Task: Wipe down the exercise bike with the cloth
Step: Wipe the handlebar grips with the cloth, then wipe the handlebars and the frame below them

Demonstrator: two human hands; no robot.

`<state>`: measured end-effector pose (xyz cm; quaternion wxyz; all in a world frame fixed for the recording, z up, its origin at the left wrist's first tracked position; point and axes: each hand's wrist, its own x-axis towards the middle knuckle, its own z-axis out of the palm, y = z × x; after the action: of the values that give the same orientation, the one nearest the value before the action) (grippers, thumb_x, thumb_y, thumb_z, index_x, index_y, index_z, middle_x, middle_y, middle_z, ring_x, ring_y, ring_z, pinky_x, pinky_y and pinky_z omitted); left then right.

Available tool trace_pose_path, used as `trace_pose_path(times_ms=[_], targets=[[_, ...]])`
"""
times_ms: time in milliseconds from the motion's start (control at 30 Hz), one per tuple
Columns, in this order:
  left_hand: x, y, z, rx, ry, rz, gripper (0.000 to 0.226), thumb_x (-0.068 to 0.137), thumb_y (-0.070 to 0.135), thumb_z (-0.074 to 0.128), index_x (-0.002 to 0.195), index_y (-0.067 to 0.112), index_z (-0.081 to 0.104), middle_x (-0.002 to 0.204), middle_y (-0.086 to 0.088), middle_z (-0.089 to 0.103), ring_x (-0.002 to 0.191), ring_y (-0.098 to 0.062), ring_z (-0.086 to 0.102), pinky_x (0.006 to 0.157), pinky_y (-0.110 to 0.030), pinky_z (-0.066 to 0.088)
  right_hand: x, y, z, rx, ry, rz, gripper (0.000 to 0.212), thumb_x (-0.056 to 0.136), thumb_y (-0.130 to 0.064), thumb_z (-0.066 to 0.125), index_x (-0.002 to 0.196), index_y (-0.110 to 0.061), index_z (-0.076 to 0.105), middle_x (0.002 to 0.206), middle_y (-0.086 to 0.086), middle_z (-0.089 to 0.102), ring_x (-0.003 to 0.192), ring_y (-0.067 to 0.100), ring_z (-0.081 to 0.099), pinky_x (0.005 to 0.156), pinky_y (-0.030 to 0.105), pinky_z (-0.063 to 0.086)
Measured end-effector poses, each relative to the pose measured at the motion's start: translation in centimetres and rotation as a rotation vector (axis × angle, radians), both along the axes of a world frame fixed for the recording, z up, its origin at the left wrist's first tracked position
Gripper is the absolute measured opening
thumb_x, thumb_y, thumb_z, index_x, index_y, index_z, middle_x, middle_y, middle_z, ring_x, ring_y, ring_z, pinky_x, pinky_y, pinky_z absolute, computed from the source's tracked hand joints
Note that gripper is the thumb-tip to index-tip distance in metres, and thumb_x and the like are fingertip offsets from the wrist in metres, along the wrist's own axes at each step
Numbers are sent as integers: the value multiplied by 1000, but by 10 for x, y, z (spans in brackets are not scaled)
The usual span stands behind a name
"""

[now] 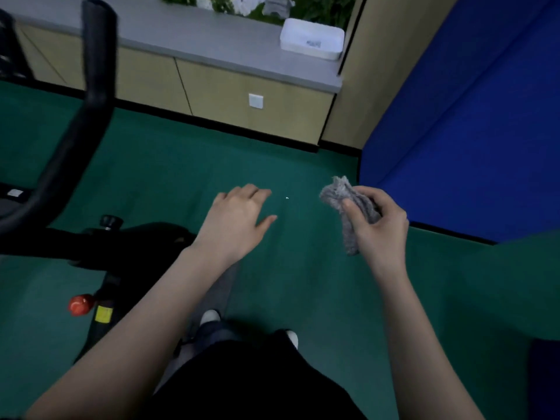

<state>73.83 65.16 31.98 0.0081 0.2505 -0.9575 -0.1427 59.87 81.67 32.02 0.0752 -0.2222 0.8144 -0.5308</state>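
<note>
Two hands shown: right hand (378,221) curls thumb and fingers round a crumpled grey woven cloth (341,197); left hand (239,219) spread, holding nothing. Black tubular exercise bike (91,95) stands apart, at the green floor's (303,153) left edge.

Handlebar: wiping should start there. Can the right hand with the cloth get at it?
Probably yes: nothing blocks the handlebar, but the right hand holding the cloth must cross past the left hand.

Forearms (145,322) bare; black top (257,389) — dark trousers (212,333); white-toed shoes (210,316).
</note>
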Motion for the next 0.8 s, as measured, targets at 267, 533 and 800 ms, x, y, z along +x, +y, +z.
trace_pose_path(times_ms=[267,533,800], targets=[[-64,80,-50,49,-190,-145,57,96,47,45,142,16,38,140,-3,47,130,-23,40,106,-37,30,-37,118,-23,22,-89,-192,13,85,-15,69,98,-16,67,88,-12,67,82,6,64,78,21,51],[-98,85,-85,101,-340,-186,61,96,51,43,144,14,35,148,-5,39,137,-23,33,112,-39,26,-63,135,-36,22,-134,-238,16,83,-12,71,97,-19,65,86,-17,65,76,-8,59,75,10,46],[-140,33,-117,163,-321,-75,66,95,52,43,148,17,27,155,-3,26,142,-22,23,114,-40,20,-129,69,-43,131,-78,-167,20,84,-17,72,103,-14,66,97,0,66,84,9,60,71,6,43]])
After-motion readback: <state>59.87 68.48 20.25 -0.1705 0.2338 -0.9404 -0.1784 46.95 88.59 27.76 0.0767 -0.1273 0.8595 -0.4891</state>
